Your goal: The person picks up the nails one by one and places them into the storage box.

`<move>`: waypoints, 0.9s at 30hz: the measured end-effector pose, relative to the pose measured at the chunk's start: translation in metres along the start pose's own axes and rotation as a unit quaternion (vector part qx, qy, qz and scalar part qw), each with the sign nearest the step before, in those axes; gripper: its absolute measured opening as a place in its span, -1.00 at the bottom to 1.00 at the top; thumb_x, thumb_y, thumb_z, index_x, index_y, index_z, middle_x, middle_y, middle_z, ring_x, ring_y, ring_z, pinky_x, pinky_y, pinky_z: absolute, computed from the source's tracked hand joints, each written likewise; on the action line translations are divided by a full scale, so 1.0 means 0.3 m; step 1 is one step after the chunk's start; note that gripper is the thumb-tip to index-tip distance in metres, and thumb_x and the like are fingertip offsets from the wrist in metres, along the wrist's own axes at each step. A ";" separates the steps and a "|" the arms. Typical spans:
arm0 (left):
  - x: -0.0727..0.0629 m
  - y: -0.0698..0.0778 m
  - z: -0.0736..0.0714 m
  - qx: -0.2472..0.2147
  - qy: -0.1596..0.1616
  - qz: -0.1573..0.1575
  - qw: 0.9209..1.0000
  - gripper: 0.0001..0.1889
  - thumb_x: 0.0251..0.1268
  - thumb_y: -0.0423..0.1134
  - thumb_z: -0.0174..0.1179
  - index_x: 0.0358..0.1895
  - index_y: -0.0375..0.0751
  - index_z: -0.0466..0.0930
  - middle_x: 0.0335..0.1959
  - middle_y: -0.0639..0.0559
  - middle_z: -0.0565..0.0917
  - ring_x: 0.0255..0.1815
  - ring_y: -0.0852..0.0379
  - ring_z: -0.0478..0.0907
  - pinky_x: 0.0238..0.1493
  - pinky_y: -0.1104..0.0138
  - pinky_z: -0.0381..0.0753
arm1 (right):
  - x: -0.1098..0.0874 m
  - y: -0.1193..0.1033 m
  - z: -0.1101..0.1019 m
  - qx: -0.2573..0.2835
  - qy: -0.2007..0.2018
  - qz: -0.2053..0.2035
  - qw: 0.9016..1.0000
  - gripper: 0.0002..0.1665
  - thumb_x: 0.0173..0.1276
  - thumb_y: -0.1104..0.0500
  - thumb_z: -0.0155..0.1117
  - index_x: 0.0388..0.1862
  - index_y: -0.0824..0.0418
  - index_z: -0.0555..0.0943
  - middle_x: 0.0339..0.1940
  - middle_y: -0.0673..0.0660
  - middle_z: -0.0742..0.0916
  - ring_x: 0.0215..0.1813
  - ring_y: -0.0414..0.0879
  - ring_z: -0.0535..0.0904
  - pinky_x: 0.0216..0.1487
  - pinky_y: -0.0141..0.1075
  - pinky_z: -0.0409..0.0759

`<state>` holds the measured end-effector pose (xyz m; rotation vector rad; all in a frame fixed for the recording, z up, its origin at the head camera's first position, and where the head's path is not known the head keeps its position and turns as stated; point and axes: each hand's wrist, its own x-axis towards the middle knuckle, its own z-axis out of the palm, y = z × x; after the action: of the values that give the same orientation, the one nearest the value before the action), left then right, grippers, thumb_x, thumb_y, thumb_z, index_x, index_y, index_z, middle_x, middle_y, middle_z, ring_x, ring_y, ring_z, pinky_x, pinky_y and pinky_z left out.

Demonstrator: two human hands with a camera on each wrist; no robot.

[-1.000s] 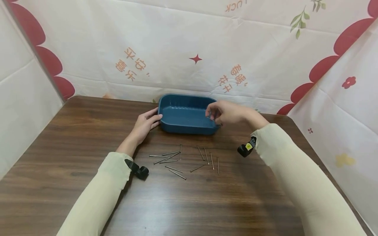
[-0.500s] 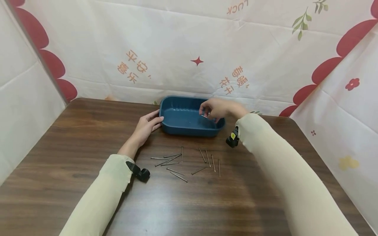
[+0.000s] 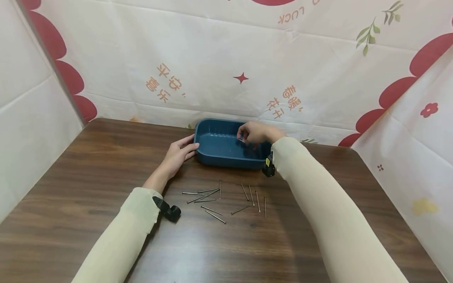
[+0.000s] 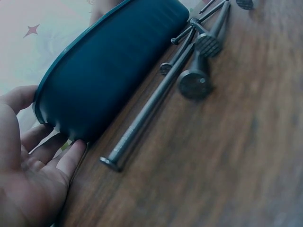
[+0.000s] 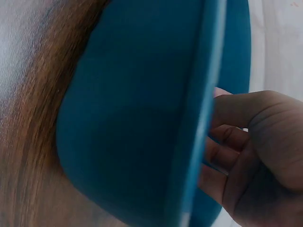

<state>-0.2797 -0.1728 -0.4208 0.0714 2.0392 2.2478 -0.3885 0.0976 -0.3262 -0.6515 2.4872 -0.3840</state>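
Across the worktop (image 3: 106, 169), deeper into the blue tray (image 3: 226, 160), went my right grip (image 3: 255, 133)! My left grip (image 3: 175, 155) clamped the tray's left end, presumably for steadiness; the right one pinched what looked like a nail (image 3: 242, 140) inside the rim, loose nails (image 3: 215, 217) scattered in front.

1. On my head feed, a dark-brown, wood-grained table (image 3: 88, 165) takes up most of the lower frame.
2. I see a blue tray (image 3: 230, 161) standing on it, near the frame's centre.
3. Below that, left of centre, I make out a cluster of nails (image 3: 203, 195), some crossing.
4. Just under those I have two more nails (image 3: 215, 217).
5. Right of centre, I count four steep nails (image 3: 258, 201), with one slanted nail (image 3: 240, 210) lower left of them.
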 end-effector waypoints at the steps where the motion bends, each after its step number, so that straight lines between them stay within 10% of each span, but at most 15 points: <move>1: 0.000 -0.001 0.000 0.002 0.001 0.000 1.000 -0.37 0.52 -0.19 0.13 0.57 -0.19 0.21 0.59 -0.13 0.26 0.49 -0.05 0.41 0.46 0.21 0.50 | 0.005 0.003 0.001 -0.002 0.000 0.002 1.000 -0.68 0.43 0.45 0.09 0.11 0.30 0.56 -0.09 0.22 0.60 -0.13 0.00 0.54 -0.22 -0.14 0.81; 27: 0.007 -0.004 -0.004 -0.002 0.003 -0.001 1.000 -0.37 0.52 -0.21 0.13 0.57 -0.21 0.20 0.56 -0.15 0.31 0.47 -0.05 0.43 0.43 0.25 0.53 | 0.069 0.021 0.041 -0.084 0.021 0.017 0.996 -0.73 0.45 0.39 0.04 0.01 0.21 0.59 -0.10 0.21 0.67 -0.26 -0.01 0.46 -0.30 -0.28 0.40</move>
<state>-0.2819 -0.1736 -0.4223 0.0611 2.0371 2.2541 -0.3992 0.0905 -0.3476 -0.6727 2.5858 -0.1792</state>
